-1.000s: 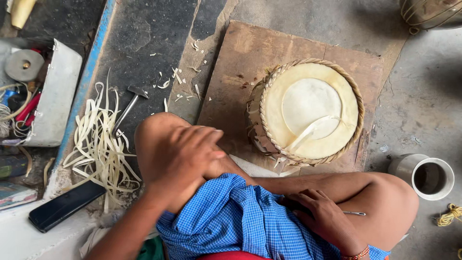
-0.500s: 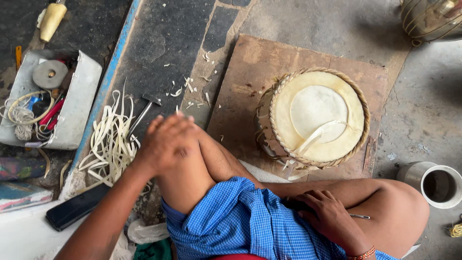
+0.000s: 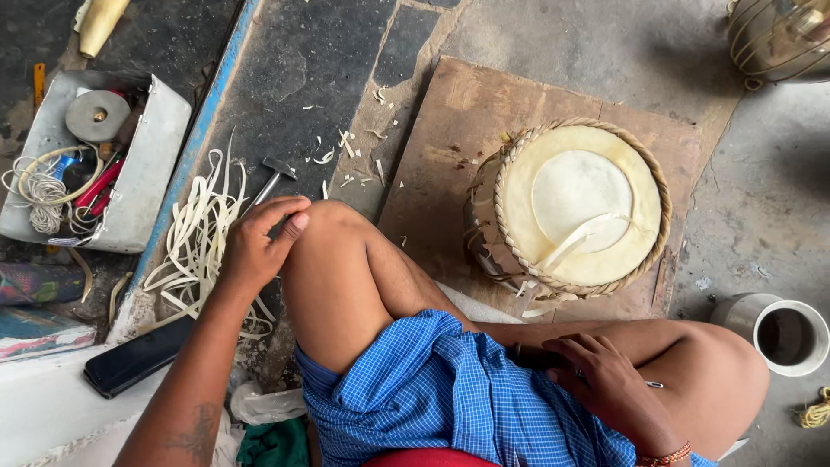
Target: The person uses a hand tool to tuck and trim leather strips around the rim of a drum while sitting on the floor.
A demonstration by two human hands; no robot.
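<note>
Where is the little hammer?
The hammer lies on the dark floor, upper left of the head view, just above the left hand and beside the pile of pale strips.

The left hand [image 3: 259, 246] rests curled against the raised knee, just above pale cut strips [image 3: 194, 246] and a small hammer [image 3: 275, 175]. The right hand [image 3: 605, 385] lies on the other thigh, near a drum [image 3: 575, 207] standing on a wooden board [image 3: 450, 138].

You are sitting on a rough concrete floor [image 3: 761, 216]. Right of centre a brown board [image 3: 450, 147] lies on it, carrying a drum [image 3: 571, 212]. Pale strips [image 3: 199, 242], a hammer [image 3: 275, 175], a phone [image 3: 138, 356] and a grey tray [image 3: 156, 164] lie left; a metal cup [image 3: 782, 333] stands lower right.
</note>
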